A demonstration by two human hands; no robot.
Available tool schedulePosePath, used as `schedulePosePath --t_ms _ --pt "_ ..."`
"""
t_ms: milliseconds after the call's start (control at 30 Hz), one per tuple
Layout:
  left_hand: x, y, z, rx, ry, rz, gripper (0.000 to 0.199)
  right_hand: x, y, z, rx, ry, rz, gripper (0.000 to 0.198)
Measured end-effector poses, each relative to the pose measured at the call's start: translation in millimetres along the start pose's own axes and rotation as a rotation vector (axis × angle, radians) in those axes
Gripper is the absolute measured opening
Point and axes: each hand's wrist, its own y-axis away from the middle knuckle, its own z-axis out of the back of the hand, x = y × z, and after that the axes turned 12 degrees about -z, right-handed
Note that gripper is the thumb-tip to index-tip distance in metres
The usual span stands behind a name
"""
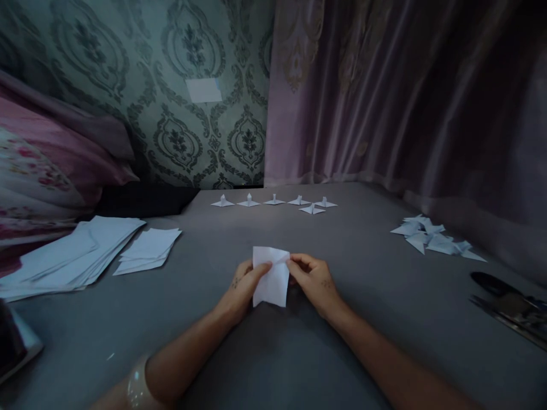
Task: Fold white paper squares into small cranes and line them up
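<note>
Between my two hands a small white sheet of paper (272, 287) is held up above the grey surface, with creases across it and a wavy lower edge. My left hand (244, 285) grips its left side, the thumb lying on the front and the fingers behind. At the upper right corner, my right hand (314, 280) pinches the paper between thumb and fingers. Beyond the hands, several folded paper figures (249, 201) with pointed wings stand mostly in a row. More folded paper figures (436, 238) lie heaped to the right.
On the left lie a stack of large white sheets (102, 239) and a smaller pile of cut paper (149, 247). A dark object, perhaps scissors (498, 283), rests at the right edge. Patterned wallpaper and a pink curtain (316, 114) close off the back of the grey surface (205, 347).
</note>
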Motion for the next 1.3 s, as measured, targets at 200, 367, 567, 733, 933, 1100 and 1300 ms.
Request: schedulePosePath --t_ms 200,367,567,733,933,1100,1300 --pt "-13 -6 2 -0.075 0.169 0.154 0.025 -5 -13 9 -0.011 -0.124 -0.012 0.032" --pt "-22 -9 4 -0.036 0.316 0.259 0.020 -4 -16 13 0.000 -0.015 0.088 0.016" --pt "-8 -14 10 -0.021 0.309 0.116 0.032 -10 -17 15 0.065 0.368 0.222 0.036" --pt "6 -16 15 -0.076 0.070 -0.110 0.036 -19 -16 12 0.015 0.764 0.499 0.042" --pt "19 -21 30 -0.125 -0.507 -0.374 0.056 -14 -8 9 0.149 0.936 0.615 0.037" --pt "11 -14 35 0.014 -1.155 -0.717 0.045 -13 -1 11 0.154 0.966 0.606 0.038" --pt "-8 2 22 0.423 -1.433 -0.774 0.017 -16 4 13 0.105 0.956 0.580 0.032"
